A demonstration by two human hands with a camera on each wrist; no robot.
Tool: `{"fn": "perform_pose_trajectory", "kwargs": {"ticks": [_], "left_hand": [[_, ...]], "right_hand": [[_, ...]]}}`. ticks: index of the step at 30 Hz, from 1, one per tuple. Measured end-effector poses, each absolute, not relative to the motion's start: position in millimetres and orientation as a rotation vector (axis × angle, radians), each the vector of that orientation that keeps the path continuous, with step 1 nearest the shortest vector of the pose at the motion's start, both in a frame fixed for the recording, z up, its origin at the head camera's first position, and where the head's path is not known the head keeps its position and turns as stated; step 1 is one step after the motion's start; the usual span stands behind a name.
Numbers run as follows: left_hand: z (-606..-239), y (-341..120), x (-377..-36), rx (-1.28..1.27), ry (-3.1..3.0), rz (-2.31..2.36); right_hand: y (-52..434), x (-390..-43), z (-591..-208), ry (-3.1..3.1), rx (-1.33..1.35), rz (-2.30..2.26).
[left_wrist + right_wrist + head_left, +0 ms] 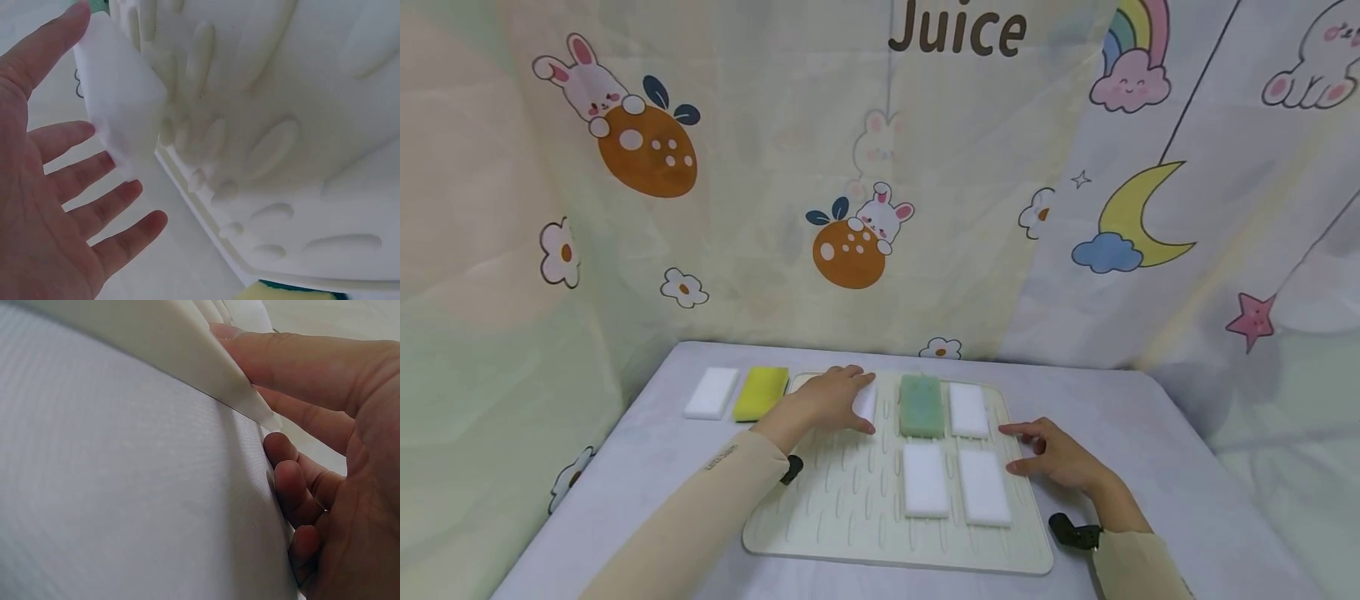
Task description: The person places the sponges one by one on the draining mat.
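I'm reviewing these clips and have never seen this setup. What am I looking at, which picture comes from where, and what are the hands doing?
No machine: a person works with bare hands. The wide picture comes from a head camera; the two close ones from wrist cameras. On the table lies a ridged drying mat with a green sponge and white sponges on it; a yellow sponge and another white one lie beside it. The left hand rests open on a white sponge. The right hand touches the mat's edge.
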State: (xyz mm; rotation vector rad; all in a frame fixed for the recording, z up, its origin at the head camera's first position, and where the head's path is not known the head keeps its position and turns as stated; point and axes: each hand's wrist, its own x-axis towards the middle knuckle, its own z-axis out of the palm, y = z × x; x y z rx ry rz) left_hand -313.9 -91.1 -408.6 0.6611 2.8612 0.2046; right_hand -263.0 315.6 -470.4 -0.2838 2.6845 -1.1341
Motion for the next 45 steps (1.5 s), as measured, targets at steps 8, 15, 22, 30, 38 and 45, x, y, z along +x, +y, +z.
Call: {"fn": "perform_pose_trajectory", "kwargs": {"ticks": [8,15,22,30,38,45], "left_hand": [[-415.9,-86.1,-319.0,0.641,2.851,0.196],[-423.4,-83.7,-324.4,0.613,2.827,0.174],[-424.9,-82.4,-327.4,0.572,2.808,0.230],[-422.9,-82.4,-327.0,0.540,2.792,0.287],[-420.5,-78.7,-325.0,0.532,2.805,0.313],[-423.9,-75.8,-327.3,0.544,2.813,0.303]], "right_hand": [[313.1,-262.1,-471.6,2.679,-0.275,-1.130],[313.3,-263.3,-476.2,2.676,-0.268,-1.134],[313.8,-264.4,-478.1,2.680,-0.269,-1.134],[313.3,-264.0,-473.3,2.683,-0.292,-1.136],[314.5,-265.6,-472.3,2.700,-0.300,-1.119],[315.9,-264.7,-470.1,2.692,-0.296,-1.123]]}}
